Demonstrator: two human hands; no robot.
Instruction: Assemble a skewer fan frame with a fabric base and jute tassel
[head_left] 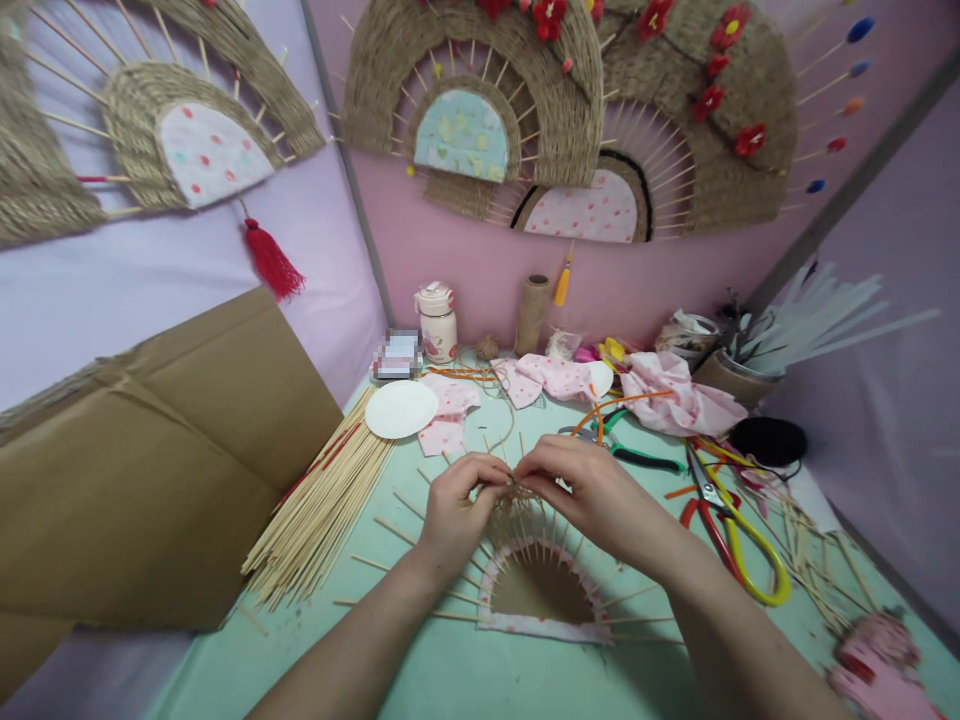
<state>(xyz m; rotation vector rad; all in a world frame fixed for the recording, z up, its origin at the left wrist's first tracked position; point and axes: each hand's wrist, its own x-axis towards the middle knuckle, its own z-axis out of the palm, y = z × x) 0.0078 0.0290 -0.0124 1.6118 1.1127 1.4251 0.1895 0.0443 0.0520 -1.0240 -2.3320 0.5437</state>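
A half-round cardboard piece (541,590) edged in pink dotted cloth lies on the table, with thin wooden sticks (401,535) fanning out from its curved side. Brown twine (517,512) is gathered among the sticks at the top of the arc. My left hand (460,505) pinches the twine there between thumb and fingers. Close beside it, almost fingertip to fingertip, my right hand (592,490) is closed on the same strand. The fingers partly hide the twine between them.
Left of the work lie a bundle of sticks (322,510), a white disc (401,409) and a large cardboard sheet (172,460). On the right are green-handled pliers (637,455), yellow-and-red scissors (724,525) and crumpled pink cloth (675,390). Behind stands a bottle (437,325).
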